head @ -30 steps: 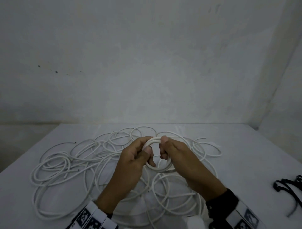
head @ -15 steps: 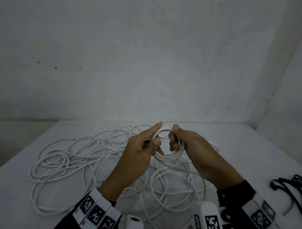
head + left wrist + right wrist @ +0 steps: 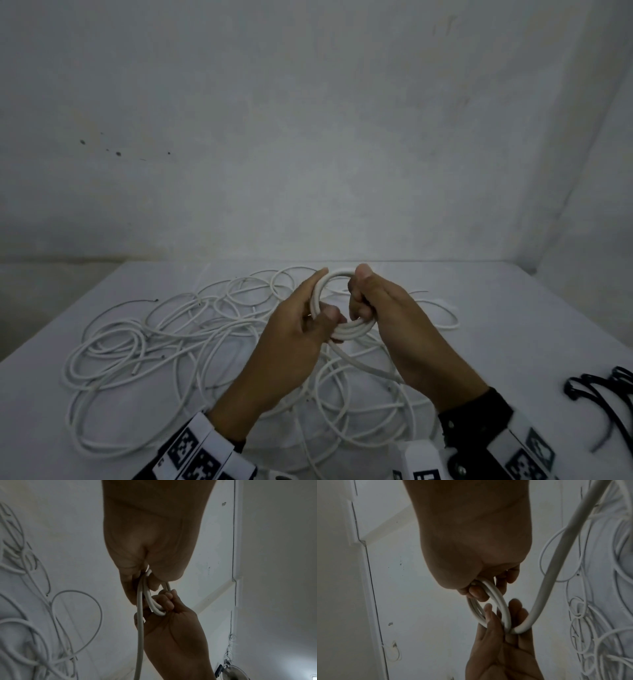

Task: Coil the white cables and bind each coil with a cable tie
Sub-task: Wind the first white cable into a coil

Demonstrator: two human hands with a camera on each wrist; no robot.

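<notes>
A small coil of white cable [image 3: 352,331] hangs above the table, held between both hands. My left hand [image 3: 320,301] pinches its left side, thumb on the front and index finger straight along the rim. My right hand [image 3: 358,291] grips the right side with fingers curled through the ring. In the left wrist view the coil [image 3: 155,605] sits between my left hand [image 3: 145,584] and the right hand's fingers [image 3: 165,600]. In the right wrist view the coil [image 3: 498,601] runs from my right hand [image 3: 481,592] to the left hand [image 3: 501,628]. A loose tail [image 3: 363,365] drops to the table.
Several loose white cables [image 3: 154,342] lie tangled across the grey table [image 3: 513,325], under and left of my hands. A bunch of black cable ties [image 3: 596,390] lies at the table's right edge. A wall rises just behind the table.
Both hands have lifted the coil a little higher off the table. My left index finger has straightened along the rim, and the right hand's grip has shifted on the right side.
</notes>
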